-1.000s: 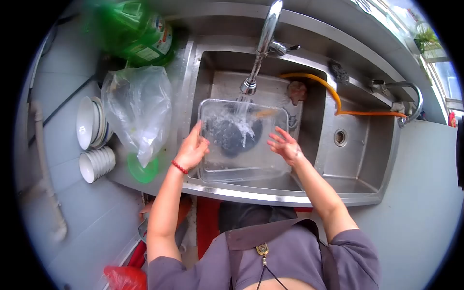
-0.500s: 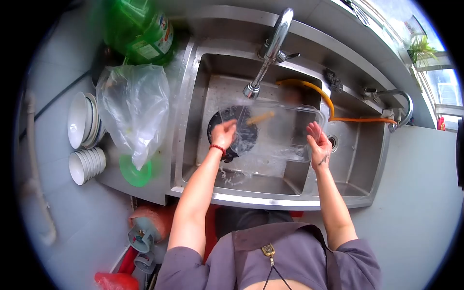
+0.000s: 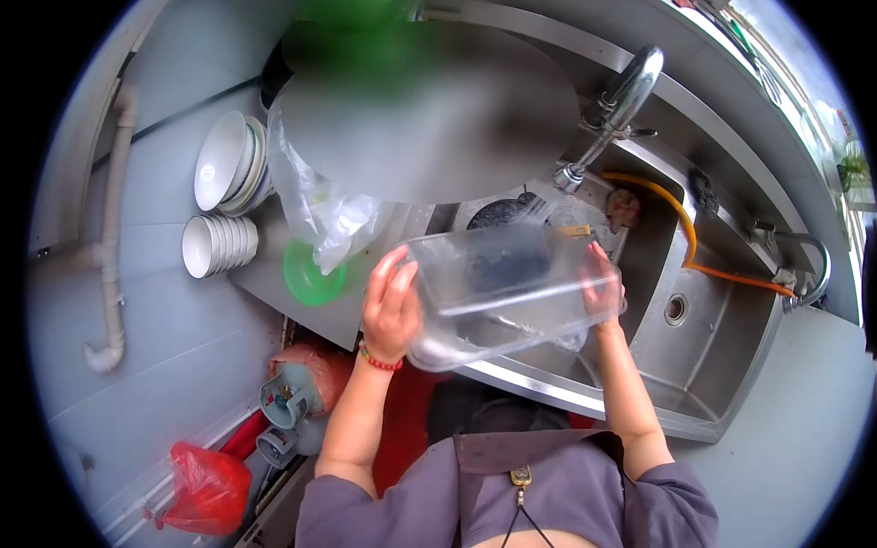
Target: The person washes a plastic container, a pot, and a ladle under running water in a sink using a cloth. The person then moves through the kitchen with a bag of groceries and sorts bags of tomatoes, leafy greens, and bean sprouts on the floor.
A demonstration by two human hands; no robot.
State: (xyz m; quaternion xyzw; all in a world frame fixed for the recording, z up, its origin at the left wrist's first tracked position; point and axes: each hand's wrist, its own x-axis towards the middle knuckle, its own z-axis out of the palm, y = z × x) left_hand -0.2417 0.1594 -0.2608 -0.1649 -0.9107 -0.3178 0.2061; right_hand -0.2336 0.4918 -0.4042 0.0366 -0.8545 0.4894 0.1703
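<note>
- We have the clear tub [image 3: 512, 292] between both hands, over the front edge of the sink's [image 3: 548, 393] larger basin, its left end dipping lower.
- Our left hand [image 3: 391, 306] grips the left end, fingers up along the wall; our right hand [image 3: 603, 288] holds the right end, partly blurred, its fingers seemingly closed on the plastic there.
- Wet plastic is likely slick, so we should press evenly from both ends and let the palms share the load.
- Any drips would best fall inside the basin, so we do well to keep the tub's low corner behind the front edge.
- Toward the back edge, the tap [image 3: 630, 91] appears to run onto a dark pan [image 3: 498, 212]; we should lift the tub clear of both.
- On the surface [image 3: 315, 320] at the sink's left edge sit a bag [image 3: 343, 224] and a green bowl [image 3: 300, 285], so wide elbow swings are best avoided.
</note>
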